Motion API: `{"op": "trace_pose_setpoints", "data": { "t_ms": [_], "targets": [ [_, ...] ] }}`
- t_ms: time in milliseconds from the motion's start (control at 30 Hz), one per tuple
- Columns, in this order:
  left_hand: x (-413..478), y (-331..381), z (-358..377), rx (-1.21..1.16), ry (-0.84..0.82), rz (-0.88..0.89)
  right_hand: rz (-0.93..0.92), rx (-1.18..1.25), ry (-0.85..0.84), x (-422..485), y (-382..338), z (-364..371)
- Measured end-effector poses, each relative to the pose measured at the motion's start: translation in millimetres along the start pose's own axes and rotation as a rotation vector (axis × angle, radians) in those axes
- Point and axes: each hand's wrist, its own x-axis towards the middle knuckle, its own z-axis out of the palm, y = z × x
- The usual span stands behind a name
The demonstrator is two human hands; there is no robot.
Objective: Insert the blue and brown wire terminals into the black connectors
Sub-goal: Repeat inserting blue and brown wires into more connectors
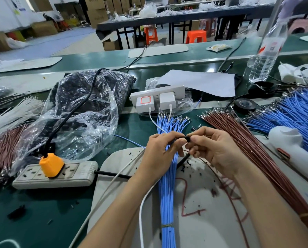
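My left hand (161, 149) and my right hand (214, 149) meet over the white mat (114, 176), both pinching a small black connector (186, 139) between their fingertips. A thin brown wire (206, 162) trails from under my right hand across the mat. A tied bundle of blue wires (167, 194) lies under my left hand, its metal terminals fanned out at the far end. A long bundle of brown wires (253, 154) lies to the right. A clear bag of black connectors (88, 97) sits to the left.
A grey power strip (74, 173) with an orange plug (51, 164) lies left of the mat. A white strip with two chargers (156, 97) stands behind. More blue wires (296, 111), a tape roll (245, 104), a water bottle (266, 51) and a white tool (292, 149) crowd the right.
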Motion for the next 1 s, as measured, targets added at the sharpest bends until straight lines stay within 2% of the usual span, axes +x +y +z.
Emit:
{"op": "trace_pose_setpoints", "data": {
  "t_ms": [467, 1000],
  "targets": [
    [-0.8, 4.4, -1.8, -0.008, -0.022, -0.029, 0.048, -0.103, 0.042, -1.1, -5.6, -3.5],
    [-2.2, 3.4, -1.3, -0.113, -0.054, -0.112, 0.029, -0.044, -0.039, -2.1, -0.7, -3.8]
  ]
}}
